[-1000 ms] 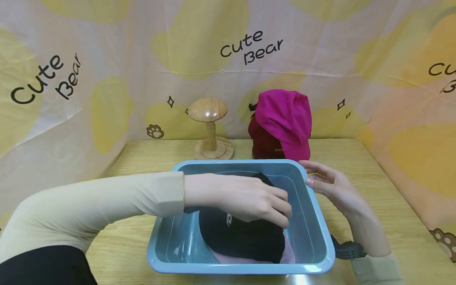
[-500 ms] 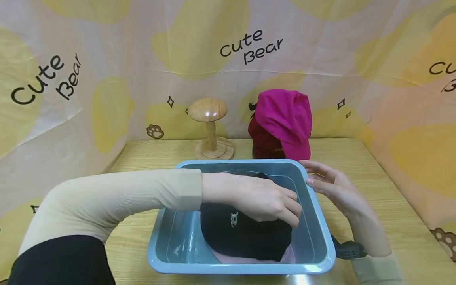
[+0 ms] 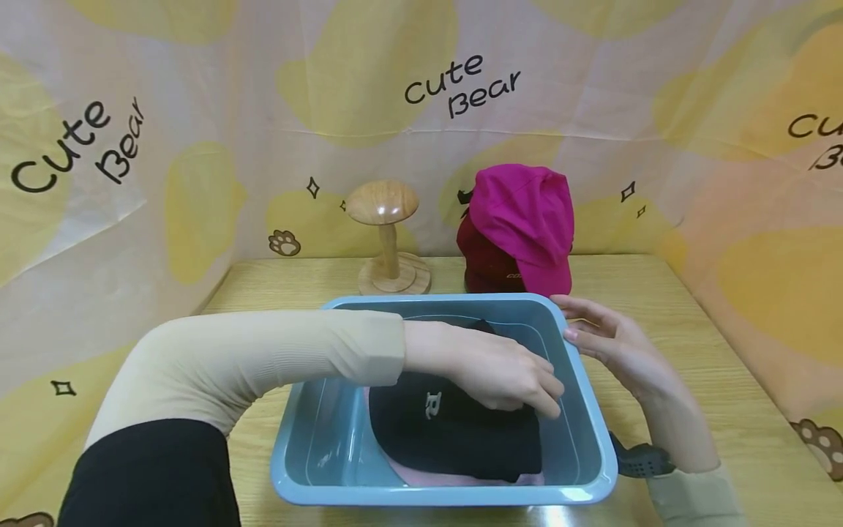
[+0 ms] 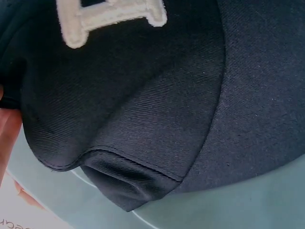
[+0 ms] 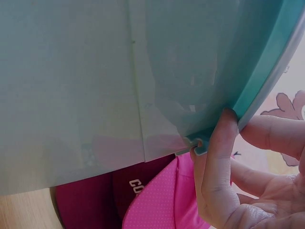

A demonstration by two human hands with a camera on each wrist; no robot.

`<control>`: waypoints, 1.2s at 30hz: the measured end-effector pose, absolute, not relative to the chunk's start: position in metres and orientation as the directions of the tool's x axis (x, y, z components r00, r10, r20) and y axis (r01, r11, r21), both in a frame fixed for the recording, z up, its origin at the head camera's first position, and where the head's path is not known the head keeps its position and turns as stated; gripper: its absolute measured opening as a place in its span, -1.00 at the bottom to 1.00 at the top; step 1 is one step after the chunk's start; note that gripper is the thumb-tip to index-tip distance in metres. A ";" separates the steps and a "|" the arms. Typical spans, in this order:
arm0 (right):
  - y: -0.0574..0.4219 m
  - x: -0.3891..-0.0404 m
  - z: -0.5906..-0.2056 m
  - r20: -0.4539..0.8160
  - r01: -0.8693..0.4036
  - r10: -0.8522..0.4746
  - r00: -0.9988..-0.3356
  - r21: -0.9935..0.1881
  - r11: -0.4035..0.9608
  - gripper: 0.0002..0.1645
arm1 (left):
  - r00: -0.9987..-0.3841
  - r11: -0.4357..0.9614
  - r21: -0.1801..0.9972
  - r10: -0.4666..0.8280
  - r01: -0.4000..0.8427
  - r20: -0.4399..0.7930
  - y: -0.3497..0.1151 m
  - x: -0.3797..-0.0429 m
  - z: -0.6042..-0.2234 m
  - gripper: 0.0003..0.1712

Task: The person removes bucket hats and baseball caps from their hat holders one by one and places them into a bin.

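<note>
Inside the light blue plastic basin (image 3: 444, 495) lies a black baseball cap (image 3: 454, 443) with a white letter on its front. A pale pink cloth item (image 3: 421, 477) shows from under it. My left hand (image 3: 503, 369) reaches in from the left with curled fingers and holds the cap's right part. In the left wrist view, the fingers (image 4: 8, 126) show at the edge of the black cap (image 4: 138, 95), mostly out of frame. My right hand (image 3: 609, 340) grips the basin's far right corner; in the right wrist view, thumb and fingers (image 5: 220, 162) pinch the rim.
Behind the basin stands a wooden mushroom-shaped hat stand (image 3: 388, 241). Right of it, a bright pink cap (image 3: 527, 212) sits over a dark red cap (image 3: 487, 260). A patterned cloth backdrop (image 3: 369, 88) surrounds the wooden table (image 3: 665, 315).
My left hand and forearm have moved to the right inside the basin. The black cap's right side has shifted slightly right, and more of its letter shows. The right hand stays on the rim.
</note>
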State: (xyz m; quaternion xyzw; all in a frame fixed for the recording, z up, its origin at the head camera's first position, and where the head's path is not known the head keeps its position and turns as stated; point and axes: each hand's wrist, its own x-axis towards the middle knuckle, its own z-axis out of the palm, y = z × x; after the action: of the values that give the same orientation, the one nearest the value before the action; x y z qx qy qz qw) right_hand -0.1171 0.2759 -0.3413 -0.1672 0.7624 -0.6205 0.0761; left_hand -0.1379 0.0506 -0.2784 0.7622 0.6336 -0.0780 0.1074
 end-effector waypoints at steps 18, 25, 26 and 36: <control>0.277 -0.117 -0.341 0.081 -0.164 -0.334 -0.939 -0.960 0.228 -0.43 | 0.009 -0.025 -0.130 0.992 0.991 -0.125 0.028 -0.125 -0.259 -0.49; 0.276 -0.118 -0.342 0.079 -0.158 -0.343 -0.936 -0.966 0.207 -0.43 | -0.041 0.025 -0.278 0.998 0.960 -0.052 -0.003 -0.125 -0.250 -0.67; 0.276 -0.118 -0.342 0.081 -0.158 -0.345 -0.935 -0.967 0.202 -0.43 | -0.035 0.015 -0.269 0.997 0.963 -0.070 -0.006 -0.125 -0.250 -0.68; 0.276 -0.119 -0.342 0.080 -0.162 -0.332 -0.940 -0.960 0.227 -0.42 | -0.050 -0.018 -0.226 0.954 0.974 -0.294 -0.015 -0.123 -0.262 -0.18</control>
State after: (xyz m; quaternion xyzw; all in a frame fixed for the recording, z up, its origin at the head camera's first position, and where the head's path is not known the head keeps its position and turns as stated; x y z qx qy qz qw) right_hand -0.1187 0.2764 -0.3423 -0.1583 0.7800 -0.6013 0.0707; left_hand -0.1230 -0.0146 -0.2622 0.6886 0.7001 -0.1870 0.0260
